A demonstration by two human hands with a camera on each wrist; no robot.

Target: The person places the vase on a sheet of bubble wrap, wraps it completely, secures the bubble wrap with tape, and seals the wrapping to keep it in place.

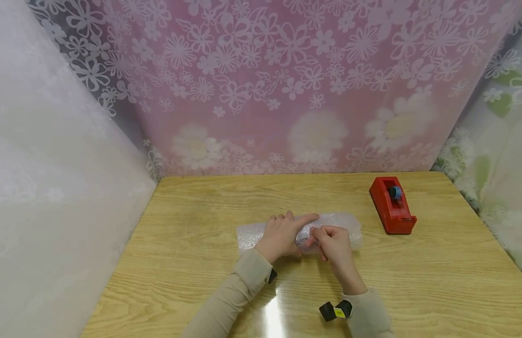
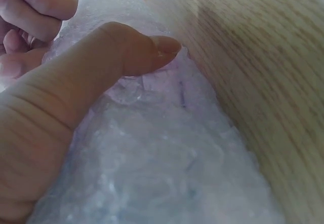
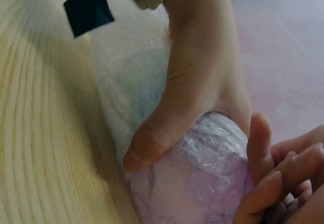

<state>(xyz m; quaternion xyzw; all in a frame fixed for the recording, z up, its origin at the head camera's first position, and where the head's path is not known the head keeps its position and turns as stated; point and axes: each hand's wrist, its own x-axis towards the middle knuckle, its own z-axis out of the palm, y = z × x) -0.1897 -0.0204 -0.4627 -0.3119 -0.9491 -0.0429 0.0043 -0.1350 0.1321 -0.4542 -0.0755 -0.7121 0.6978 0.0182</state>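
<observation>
A long roll of clear bubble wrap (image 1: 343,225) lies across the wooden table, wrapped round something whose pink, violet and bluish tints show through. My left hand (image 1: 282,234) grips the roll at its middle, thumb (image 2: 136,51) pressed along the near side and fingers over the far side. My right hand (image 1: 334,241) is just to the right of it, fingers curled close at the wrap's surface. In the right wrist view its bent fingers (image 3: 260,145) are beside the shiny wrap, with nothing distinct seen between them. Most of the wrapped content is hidden.
A red tape dispenser (image 1: 393,206) with a small blue-edged tape roll (image 1: 395,192) stands at the back right of the table (image 1: 193,202). Floral curtains (image 1: 286,94) hang behind and on both sides. Black camera straps (image 1: 336,311) sit at the wrists.
</observation>
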